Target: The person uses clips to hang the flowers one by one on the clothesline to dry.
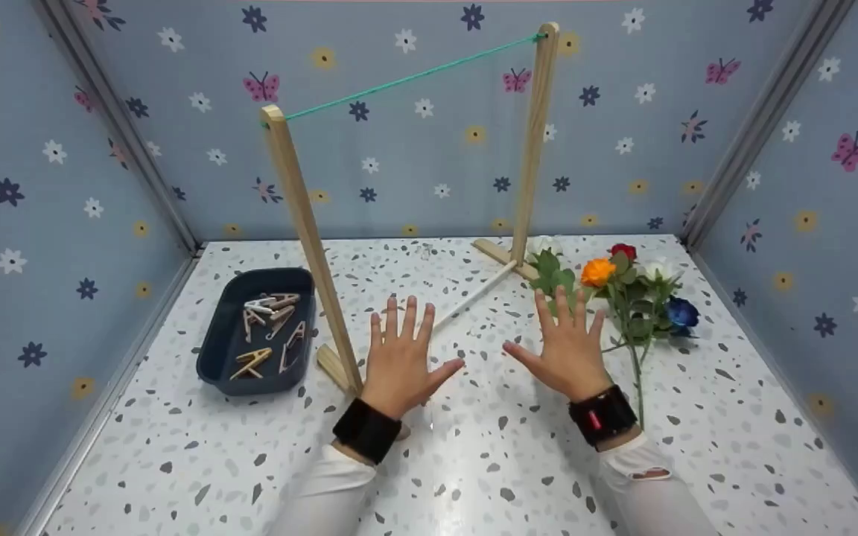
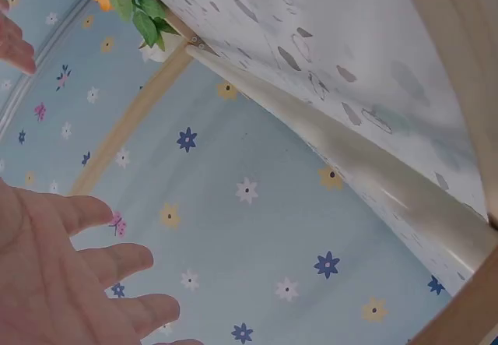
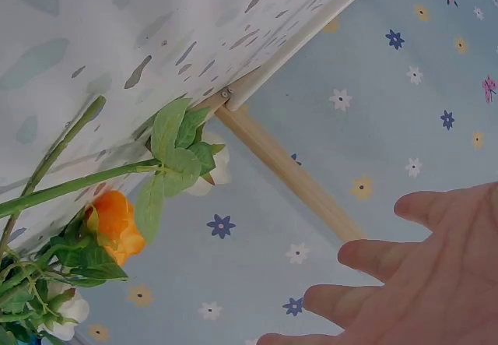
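Observation:
My left hand (image 1: 401, 365) is spread with straight fingers, palm down, beside the near post (image 1: 308, 238) of a wooden stand. My right hand (image 1: 569, 356) is spread the same way, just left of the artificial flowers (image 1: 634, 298). Neither hand holds anything. The stand has a second, farther post (image 1: 535, 149), a pale crossbar (image 1: 474, 295) low between the posts and a green string (image 1: 414, 77) tied across their tops. Orange, red, white and blue blooms show among the flowers; the orange rose (image 3: 115, 224) appears in the right wrist view.
A dark blue bin (image 1: 213, 357) holding several clothespins (image 1: 252, 362) stands left of the stand. Speckled white tabletop (image 1: 459, 476) lies under everything. Flower-patterned panels (image 1: 429, 201) rise at the back and both sides, with metal strips (image 1: 124, 126) at the corners.

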The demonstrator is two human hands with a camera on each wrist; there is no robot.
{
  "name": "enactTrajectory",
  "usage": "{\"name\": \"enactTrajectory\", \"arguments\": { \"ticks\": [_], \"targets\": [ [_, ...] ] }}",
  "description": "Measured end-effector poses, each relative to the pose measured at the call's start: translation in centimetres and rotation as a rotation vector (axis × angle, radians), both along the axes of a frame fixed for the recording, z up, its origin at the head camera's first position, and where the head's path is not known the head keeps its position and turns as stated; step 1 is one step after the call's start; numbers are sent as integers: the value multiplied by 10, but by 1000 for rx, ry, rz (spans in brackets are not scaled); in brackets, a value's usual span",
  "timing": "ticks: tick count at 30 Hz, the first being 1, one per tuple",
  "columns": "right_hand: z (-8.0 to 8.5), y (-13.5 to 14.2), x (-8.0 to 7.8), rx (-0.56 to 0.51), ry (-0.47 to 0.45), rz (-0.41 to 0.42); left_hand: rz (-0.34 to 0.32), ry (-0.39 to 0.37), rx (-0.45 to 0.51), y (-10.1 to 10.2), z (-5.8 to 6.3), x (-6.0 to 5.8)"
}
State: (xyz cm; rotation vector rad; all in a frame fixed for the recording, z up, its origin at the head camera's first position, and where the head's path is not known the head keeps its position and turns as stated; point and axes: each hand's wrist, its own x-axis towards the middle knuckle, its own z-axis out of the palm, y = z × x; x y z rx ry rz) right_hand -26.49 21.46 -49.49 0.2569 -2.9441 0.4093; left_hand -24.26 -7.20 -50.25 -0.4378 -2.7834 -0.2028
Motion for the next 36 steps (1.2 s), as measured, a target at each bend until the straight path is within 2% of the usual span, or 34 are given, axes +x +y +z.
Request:
{"name": "enactTrajectory", "arguments": {
  "ticks": [3, 9, 11, 14, 16, 19, 20, 22, 24, 26, 28, 30, 36],
  "targets": [
    [1, -1, -3, -14, 12, 2, -31, 118, 28, -1, 8, 4],
    [0, -1, -4, -14, 25, 2, -145, 486, 103, -8, 23, 15],
    [0, 0, -3, -11, 32, -1, -176, 584, 151, -12, 27, 19],
    [0, 0, -3, -18, 39, -8, -218, 703, 282, -22, 30, 24],
    [0, 1, -3, -25, 33, -11, -211, 770, 401, -31, 31, 27],
    [0, 0, -4, -38, 2, -17, -120, 801, 582, -46, 30, 29],
    [0, 1, -4, -43, -9, -20, -71, 784, 630, -51, 30, 28],
    [0, 1, -4, -52, -16, -25, 26, 690, 704, -60, 31, 28],
    [0, 2, -4, -60, -2, -25, 111, 533, 720, -67, 33, 28],
    [1, 2, -4, -71, 21, -22, 162, 342, 701, -72, 34, 29],
    [0, 3, -3, -77, 43, -18, 191, 185, 674, -74, 35, 31],
    [-2, 4, -3, -81, 54, -17, 202, 68, 664, -76, 34, 32],
    [-4, 6, -5, -83, 35, -38, 214, -112, 626, -77, 32, 31]
  ]
}}
